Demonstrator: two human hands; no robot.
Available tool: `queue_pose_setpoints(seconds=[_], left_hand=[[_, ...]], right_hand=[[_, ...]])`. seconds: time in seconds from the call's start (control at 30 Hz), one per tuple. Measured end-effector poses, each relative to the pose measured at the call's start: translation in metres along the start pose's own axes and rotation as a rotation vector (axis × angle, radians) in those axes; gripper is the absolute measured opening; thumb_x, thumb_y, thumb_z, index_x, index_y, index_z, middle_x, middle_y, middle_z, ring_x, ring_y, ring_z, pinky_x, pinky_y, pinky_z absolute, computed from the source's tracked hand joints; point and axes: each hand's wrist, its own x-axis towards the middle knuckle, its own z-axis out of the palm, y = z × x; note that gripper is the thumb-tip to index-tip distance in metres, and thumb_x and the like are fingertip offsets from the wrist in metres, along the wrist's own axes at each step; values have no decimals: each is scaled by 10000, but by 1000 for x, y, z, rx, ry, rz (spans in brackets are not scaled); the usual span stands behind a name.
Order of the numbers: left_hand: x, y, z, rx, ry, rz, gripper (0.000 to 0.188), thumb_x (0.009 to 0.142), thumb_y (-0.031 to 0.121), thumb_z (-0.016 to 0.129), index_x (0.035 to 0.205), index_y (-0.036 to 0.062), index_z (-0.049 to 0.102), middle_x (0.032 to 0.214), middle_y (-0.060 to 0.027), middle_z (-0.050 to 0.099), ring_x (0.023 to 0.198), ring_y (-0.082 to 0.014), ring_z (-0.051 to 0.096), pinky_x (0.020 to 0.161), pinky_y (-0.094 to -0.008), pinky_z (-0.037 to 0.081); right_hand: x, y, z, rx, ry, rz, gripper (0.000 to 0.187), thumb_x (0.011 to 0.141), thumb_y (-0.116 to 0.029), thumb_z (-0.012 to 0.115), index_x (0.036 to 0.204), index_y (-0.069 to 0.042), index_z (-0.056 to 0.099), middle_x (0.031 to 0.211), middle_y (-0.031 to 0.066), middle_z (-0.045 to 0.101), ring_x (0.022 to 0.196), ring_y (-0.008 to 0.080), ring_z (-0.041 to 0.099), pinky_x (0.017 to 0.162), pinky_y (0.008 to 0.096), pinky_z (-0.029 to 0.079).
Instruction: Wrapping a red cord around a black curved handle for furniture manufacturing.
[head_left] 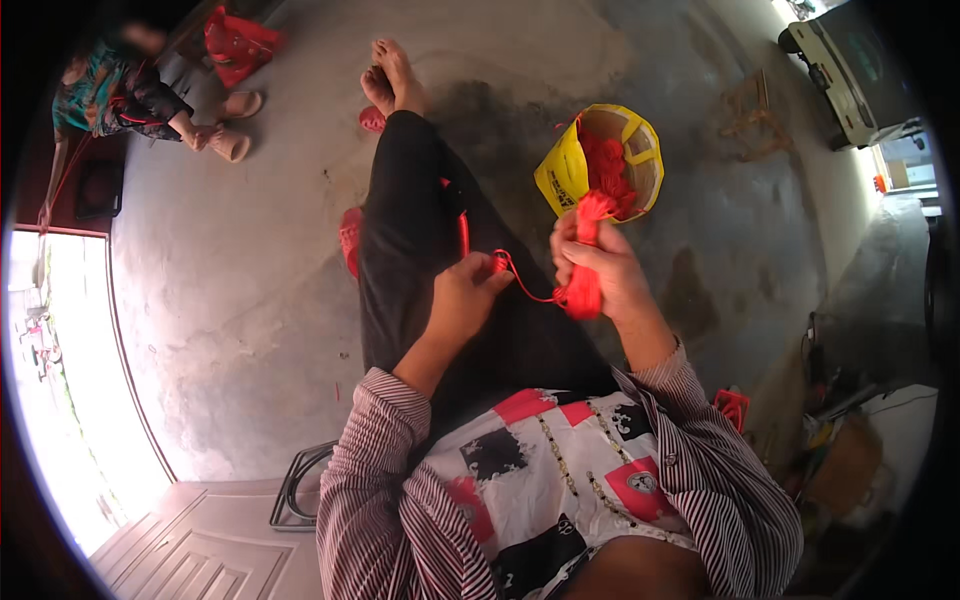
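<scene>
My right hand [618,275] is wrapped round a long bundle of red cord [582,290], which sticks out above and below the fist. A single loose strand [527,290] runs from the bundle across to my left hand [462,300]. That hand is closed over my lap, pinching a small coil of the red cord [501,261] between thumb and fingers. Another red length [463,235] lies over my dark trousers just beyond it. Just past my right hand stands a yellow bag [563,170], its mouth open, with more red cord bundles [605,165] inside.
My legs stretch forward, crossed and barefoot, with red slippers [351,240] beside them. A seated person [120,95] is at the far left, near a red bag [238,50]. Behind my left arm is a dark metal frame [290,490]. A vehicle [850,75] stands far right.
</scene>
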Motion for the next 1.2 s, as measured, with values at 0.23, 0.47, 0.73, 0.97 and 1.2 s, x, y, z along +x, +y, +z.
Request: queue_pose_setpoints(seconds=[0.23, 0.47, 0.73, 0.97, 1.2], left_hand=[[-23, 19, 2, 55, 76, 4, 156, 840, 128, 746, 896, 11, 658, 738, -4, 643, 683, -56, 536, 638, -238, 457], [-13, 21, 2, 110, 59, -45, 291, 799, 208, 774, 948, -12, 655, 808, -147, 698, 709, -212, 663, 678, -335, 511], [-22, 48, 9, 292, 314, 412, 608, 688, 91, 801, 1225, 16, 525, 1050, -143, 627, 933, -288, 604, 799, -375, 484], [-23, 59, 15, 408, 184, 720, 208, 728, -3, 734, 903, 50, 634, 751, -40, 628, 658, -201, 559, 613, -321, 476], [8, 46, -32, -406, 209, -225, 216, 986, 226, 546, 974, 17, 602, 538, -19, 491, 439, -85, 425, 407, -229, 300]], right_hand=[[-6, 31, 7, -529, -128, 213, 191, 946, -213, 607, 976, -34, 547, 734, 0, 569, 584, 67, 522, 543, 236, 430], [-22, 31, 23, -413, -223, -18, 82, 881, -38, 552, 962, -55, 553, 712, -42, 491, 584, 41, 429, 542, 207, 373], [-37, -57, 14, -703, -205, -104, 149, 951, -114, 566, 1068, -24, 584, 894, 26, 652, 728, 92, 605, 680, 250, 495], [-41, -136, -20, 184, -369, -734, 308, 1013, -291, 445, 1171, -38, 520, 772, 12, 450, 607, 105, 417, 584, 290, 377], [18, -22, -13, -1164, -384, -441, 331, 780, -60, 617, 1110, -33, 629, 929, 92, 580, 813, 240, 597, 733, 333, 475]])
